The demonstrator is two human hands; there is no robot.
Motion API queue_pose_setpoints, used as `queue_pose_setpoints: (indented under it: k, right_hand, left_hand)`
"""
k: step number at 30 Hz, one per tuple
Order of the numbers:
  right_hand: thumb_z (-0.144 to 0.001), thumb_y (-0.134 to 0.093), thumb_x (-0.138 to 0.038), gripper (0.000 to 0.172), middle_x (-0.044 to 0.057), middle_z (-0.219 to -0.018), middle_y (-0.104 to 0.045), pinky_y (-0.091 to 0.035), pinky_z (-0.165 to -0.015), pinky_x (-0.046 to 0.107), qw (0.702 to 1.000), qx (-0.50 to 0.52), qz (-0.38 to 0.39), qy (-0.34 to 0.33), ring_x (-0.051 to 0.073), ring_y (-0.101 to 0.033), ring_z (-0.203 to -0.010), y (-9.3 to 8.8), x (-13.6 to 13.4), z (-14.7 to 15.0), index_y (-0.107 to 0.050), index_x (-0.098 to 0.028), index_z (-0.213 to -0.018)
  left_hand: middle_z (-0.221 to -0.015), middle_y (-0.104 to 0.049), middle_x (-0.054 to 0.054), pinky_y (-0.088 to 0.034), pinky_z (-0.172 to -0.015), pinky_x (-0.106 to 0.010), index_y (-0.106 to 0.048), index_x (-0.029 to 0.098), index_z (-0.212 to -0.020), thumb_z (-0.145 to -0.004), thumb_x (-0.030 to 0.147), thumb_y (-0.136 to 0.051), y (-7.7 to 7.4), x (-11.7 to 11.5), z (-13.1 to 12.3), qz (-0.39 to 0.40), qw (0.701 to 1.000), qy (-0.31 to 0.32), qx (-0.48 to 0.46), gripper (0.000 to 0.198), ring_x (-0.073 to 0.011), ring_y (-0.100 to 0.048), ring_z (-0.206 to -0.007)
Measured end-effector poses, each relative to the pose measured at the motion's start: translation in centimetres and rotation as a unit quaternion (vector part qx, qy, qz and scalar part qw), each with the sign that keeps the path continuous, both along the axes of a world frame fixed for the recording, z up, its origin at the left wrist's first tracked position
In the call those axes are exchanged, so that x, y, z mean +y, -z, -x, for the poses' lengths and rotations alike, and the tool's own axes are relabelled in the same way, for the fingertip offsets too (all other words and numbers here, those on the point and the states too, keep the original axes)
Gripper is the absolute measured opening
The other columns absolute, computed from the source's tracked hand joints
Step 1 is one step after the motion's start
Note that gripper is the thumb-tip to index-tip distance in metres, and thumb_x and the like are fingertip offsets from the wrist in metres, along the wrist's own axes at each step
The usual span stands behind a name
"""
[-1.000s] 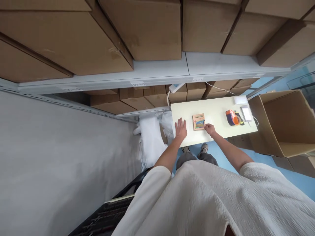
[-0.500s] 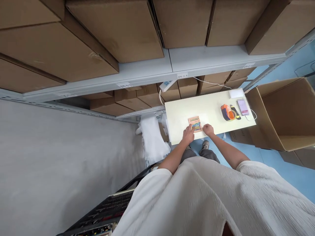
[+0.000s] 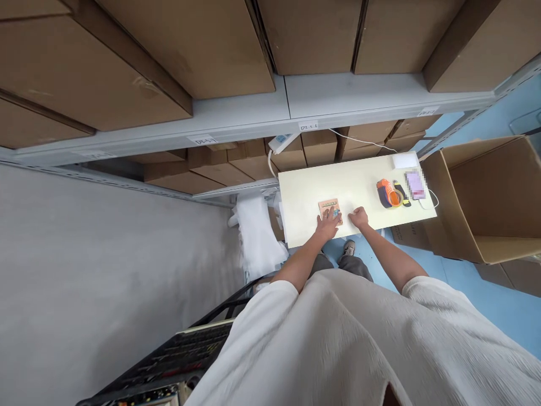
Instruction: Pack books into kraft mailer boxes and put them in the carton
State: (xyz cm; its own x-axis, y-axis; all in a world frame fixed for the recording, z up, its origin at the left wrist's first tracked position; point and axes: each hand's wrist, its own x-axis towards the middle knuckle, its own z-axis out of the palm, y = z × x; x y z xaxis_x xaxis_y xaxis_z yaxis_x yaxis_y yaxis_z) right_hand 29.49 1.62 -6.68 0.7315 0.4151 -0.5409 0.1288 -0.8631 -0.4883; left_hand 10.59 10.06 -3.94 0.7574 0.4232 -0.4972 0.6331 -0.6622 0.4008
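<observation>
A small orange booklet (image 3: pixel 326 206) with a printed cover lies flat on the cream tabletop (image 3: pixel 296 197). My left hand (image 3: pixel 328 223) rests on it with the fingers spread, covering its lower part. Just to the right, apart from the booklet, my right hand (image 3: pixel 359 217) sits on the table with its fingers curled closed. Whatever those fingers hold, if anything, is too small to make out.
An orange tape dispenser (image 3: pixel 387 194), a yellow and black cutter (image 3: pixel 402 193), a purple phone (image 3: pixel 415 185) and a white block (image 3: pixel 404 160) occupy the table's right end. A large open carton (image 3: pixel 462 208) stands at the right. Shelving (image 3: pixel 249 115) with cardboard boxes runs behind.
My left hand has spread flat over the booklet. My right hand has come away from the booklet's edge, slightly to the right of it. The whole view has shifted a little.
</observation>
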Motion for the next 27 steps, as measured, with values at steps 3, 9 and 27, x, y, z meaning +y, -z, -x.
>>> queue_pose_setpoints:
  k: [3, 9, 27]
  right_hand:
    - [-0.074, -0.071, -0.023, 0.036, -0.001, -0.089, -0.067, -0.056, -0.092, 0.035, 1.0, 0.01, -0.026, 0.01, 0.024, -0.067, -0.088, -0.5, -0.1, 0.1, -0.061, -0.027, -0.108]
    - [-0.077, -0.066, -0.021, 0.032, 0.003, -0.094, -0.072, -0.055, -0.096, 0.035, 0.999, 0.006, -0.021, -0.031, 0.026, -0.07, -0.097, -2.1, -0.1, 0.5, -0.069, -0.024, -0.108]
    - [-0.083, -0.062, -0.013, 0.044, 0.009, -0.106, -0.08, -0.055, -0.093, 0.033, 0.968, 0.011, -0.05, -0.246, 0.026, -0.072, -0.099, -2.6, 3.5, 8.4, -0.074, -0.019, -0.125]
  left_hand:
    - [-0.194, -0.005, -0.01, -0.025, -0.134, -0.077, -0.038, 0.037, -0.176, -0.102, 0.029, -0.066, 0.3, 0.0, -0.4, 0.004, 1.0, 0.019, 0.005, 0.08, -0.0434, -0.012, -0.177]
    - [-0.193, -0.011, -0.011, -0.025, -0.135, -0.073, -0.037, 0.036, -0.177, -0.099, 0.021, -0.065, 0.3, -0.4, 0.7, -0.004, 1.0, 0.029, -0.006, 0.085, -0.0416, -0.016, -0.176]
    - [-0.168, -0.056, -0.014, -0.05, -0.124, -0.045, -0.047, 0.023, -0.164, -0.1, 0.006, -0.05, -1.0, 2.0, 4.9, 0.035, 0.987, -0.12, -0.105, 0.067, -0.0296, -0.057, -0.149]
